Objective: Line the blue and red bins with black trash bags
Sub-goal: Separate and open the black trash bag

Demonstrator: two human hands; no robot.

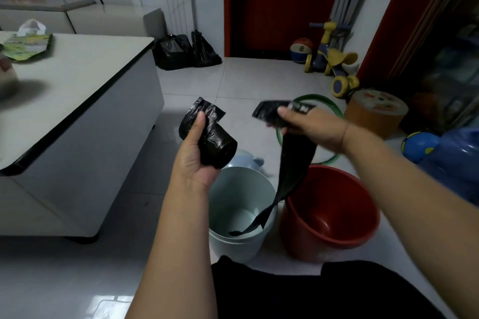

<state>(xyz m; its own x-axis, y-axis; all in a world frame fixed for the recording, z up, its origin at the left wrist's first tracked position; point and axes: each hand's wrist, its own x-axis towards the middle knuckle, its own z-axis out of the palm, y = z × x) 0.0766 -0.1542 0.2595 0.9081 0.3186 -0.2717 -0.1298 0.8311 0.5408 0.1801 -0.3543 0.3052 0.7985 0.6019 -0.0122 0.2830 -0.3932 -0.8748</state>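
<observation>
My left hand [197, 147] grips a roll of black trash bags [215, 137] above the pale blue bin [241, 241]. My right hand [305, 124] pinches the top of a separate folded black bag [293, 163], which hangs down in a long strip; its lower end dangles inside the blue bin. The red bin [331, 228] stands right beside the blue one on the floor, below my right forearm. Neither bin has a liner over its rim.
A white low table [77, 90] stands to the left. Two filled black bags [186, 52] lean against the far wall. A green hoop [329, 106], a round stool [375, 111], a toy scooter [334, 62], balls and a blue jug [456, 158] crowd the right side.
</observation>
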